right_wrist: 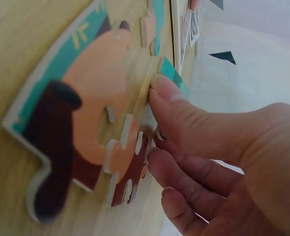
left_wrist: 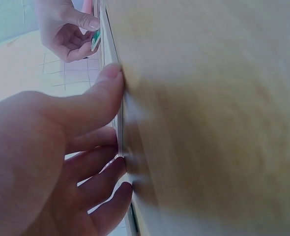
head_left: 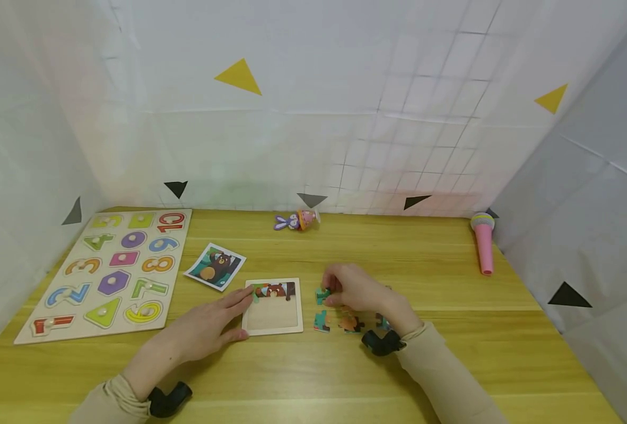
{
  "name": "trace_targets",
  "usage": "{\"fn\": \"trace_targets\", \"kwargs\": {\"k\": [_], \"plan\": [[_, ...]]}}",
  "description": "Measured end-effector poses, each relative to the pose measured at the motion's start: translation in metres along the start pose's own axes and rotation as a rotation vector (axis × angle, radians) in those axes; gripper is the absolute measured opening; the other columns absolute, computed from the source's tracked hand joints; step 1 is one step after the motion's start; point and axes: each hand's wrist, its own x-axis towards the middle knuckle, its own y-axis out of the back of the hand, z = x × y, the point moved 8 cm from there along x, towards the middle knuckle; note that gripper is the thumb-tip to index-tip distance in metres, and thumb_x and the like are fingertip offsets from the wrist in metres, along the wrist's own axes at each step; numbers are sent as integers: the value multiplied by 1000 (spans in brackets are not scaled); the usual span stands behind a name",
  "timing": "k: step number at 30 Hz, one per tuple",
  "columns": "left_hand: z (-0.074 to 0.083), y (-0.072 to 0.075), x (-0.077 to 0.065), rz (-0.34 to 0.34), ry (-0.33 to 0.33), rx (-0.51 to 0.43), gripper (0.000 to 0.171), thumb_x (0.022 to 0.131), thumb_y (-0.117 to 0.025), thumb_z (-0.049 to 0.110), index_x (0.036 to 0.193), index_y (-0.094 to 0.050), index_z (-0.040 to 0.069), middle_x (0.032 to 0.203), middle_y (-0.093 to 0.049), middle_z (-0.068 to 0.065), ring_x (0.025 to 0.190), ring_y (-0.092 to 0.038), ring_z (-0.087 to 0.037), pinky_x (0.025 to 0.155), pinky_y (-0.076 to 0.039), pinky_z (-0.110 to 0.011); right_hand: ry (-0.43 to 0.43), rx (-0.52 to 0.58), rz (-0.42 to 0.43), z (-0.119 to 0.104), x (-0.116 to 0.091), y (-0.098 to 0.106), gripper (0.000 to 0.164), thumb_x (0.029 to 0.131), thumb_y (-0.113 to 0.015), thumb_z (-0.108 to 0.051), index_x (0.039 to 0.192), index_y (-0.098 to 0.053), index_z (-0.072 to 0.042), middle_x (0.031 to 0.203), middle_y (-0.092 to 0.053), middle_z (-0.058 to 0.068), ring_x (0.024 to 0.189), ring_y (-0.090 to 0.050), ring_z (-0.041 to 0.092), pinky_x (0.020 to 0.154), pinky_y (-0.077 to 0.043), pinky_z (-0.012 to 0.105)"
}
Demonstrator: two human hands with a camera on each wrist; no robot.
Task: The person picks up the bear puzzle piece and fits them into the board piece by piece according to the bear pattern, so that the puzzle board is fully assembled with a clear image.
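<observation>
A small wooden puzzle tray [head_left: 272,331] lies in front of me, its upper part filled with pieces showing a bear's head. My left hand [head_left: 202,330] rests against the tray's left side, thumb near the lower corner and fingers near the upper one. Right of the tray, my right hand [head_left: 357,288] pinches a green puzzle piece [right_wrist: 170,73] between thumb and fingers. Loose pieces lie below and beside that hand: a teal-and-orange piece [head_left: 322,321], an orange-and-brown piece [head_left: 350,323] and others partly hidden by the hand and wrist.
A picture card [head_left: 215,267] of the bear lies behind the tray. At the left is a number-and-shape board [head_left: 113,281]. A rabbit toy [head_left: 296,221] lies by the back wall, and a pink toy microphone [head_left: 484,244] at the far right.
</observation>
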Motion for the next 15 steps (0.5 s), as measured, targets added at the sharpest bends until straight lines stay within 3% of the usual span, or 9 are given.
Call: {"fn": "trace_targets", "kwargs": {"k": [8, 15], "plan": [[1, 0, 0, -9, 4, -9, 68, 100, -57, 42, 156, -36, 9, 164, -27, -13, 143, -39, -38, 109, -40, -57, -22, 3, 16, 4, 2, -1, 18, 87, -77, -13, 94, -61, -11, 80, -59, -4, 72, -54, 11, 65, -48, 25], [2, 0, 0, -4, 0, 2, 67, 100, -57, 40, 155, -36, 7, 164, -26, -14, 140, -43, -39, 108, -41, -56, 15, -13, 34, 1, 3, 0, 17, 88, -78, -16, 96, -64, -11, 82, -62, -4, 74, -55, 9, 67, -49, 24]]}}
